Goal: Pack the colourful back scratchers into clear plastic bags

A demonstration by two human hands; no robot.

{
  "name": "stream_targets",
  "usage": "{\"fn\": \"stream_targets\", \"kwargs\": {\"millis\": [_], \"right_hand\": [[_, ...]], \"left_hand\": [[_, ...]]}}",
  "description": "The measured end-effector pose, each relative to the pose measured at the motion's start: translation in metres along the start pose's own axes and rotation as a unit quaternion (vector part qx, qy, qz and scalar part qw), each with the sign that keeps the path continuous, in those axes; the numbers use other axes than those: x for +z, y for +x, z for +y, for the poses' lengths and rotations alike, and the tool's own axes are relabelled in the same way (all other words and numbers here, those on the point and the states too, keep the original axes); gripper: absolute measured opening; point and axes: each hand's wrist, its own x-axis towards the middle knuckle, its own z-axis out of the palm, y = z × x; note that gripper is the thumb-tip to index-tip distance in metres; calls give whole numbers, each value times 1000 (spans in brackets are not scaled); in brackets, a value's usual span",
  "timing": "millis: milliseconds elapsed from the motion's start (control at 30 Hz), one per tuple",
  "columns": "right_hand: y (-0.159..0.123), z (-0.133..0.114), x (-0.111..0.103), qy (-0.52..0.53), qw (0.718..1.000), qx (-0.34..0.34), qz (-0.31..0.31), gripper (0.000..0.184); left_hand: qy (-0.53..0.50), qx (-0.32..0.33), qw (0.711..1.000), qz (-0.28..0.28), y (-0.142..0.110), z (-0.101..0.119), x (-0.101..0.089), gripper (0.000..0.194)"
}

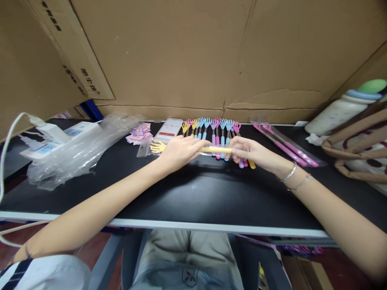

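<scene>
Here, a yellow back scratcher (215, 149) lies crosswise between the two hands, above the near part of the black table (193, 197), with its clawed head toward the left and its handle toward the right. The left hand (180, 152) is laid palm down over it just beside the head, fingers stretched along the handle; whether they are closed round it cannot be told. The right hand (249, 152) grasps the handle's end between thumb and fingers. Clear plastic wrap shows around the scratcher. Just beyond the hands, a row of scratchers (223, 139) in yellow, blue, purple and pink lies side by side, heads toward the cardboard (187, 52) that stands behind the table. Left of the row are a phone (169, 128) with its screen lit and a pile of small pink and purple cards (140, 133). Farther left, clear plastic bags (81, 149) lie in a heap next to a white power strip (75, 129) with plugs in it. To the right of the row, two pink scratchers (288, 149) lie slanted in a clear sleeve, and beyond them a pale bottle (337, 112) leans by a brown-handled bag (359, 155).
</scene>
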Motion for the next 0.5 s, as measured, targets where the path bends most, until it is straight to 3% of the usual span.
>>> {"fn": "stream_targets", "kwargs": {"millis": [267,500], "right_hand": [[-2,1,-2,-12,999,-1,-41,32],[-3,-2,-2,-23,998,6,-52,35]], "left_hand": [[13,30,999,32,1,1,-2,22],[9,24,999,28,2,0,-4,22]]}}
